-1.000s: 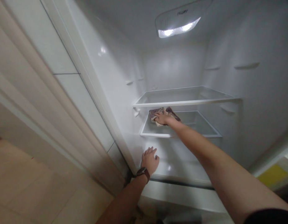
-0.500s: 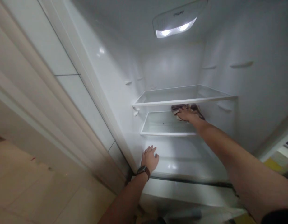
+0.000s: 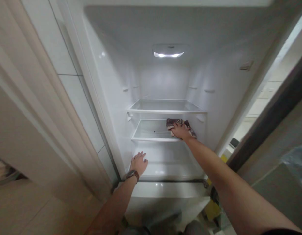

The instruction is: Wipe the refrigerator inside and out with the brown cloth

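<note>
My right hand (image 3: 180,131) reaches into the refrigerator (image 3: 163,78) and presses a folded brown and cream patterned cloth (image 3: 174,122) onto the lower glass shelf (image 3: 148,130), near its right side. The fingers lie over the cloth, which shows on both sides of the hand. A small dark spot sits on the glass left of the cloth. Below that shelf, at the lower left of the compartment, my left hand (image 3: 139,163) has its fingers apart and nothing in it. A watch (image 3: 132,174) is on that wrist.
An upper glass shelf (image 3: 165,105) runs just above the cloth. The lit lamp (image 3: 168,54) is in the ceiling. Small ledges (image 3: 209,90) stick out of the side walls. Low in front is a white drawer front (image 3: 165,191); a dark door edge (image 3: 268,114) stands at right.
My view has drawn back and levelled, so more of the refrigerator shows. The cloth, under my right hand, looks slightly nearer the shelf's front. My left hand stays at the lower left.
</note>
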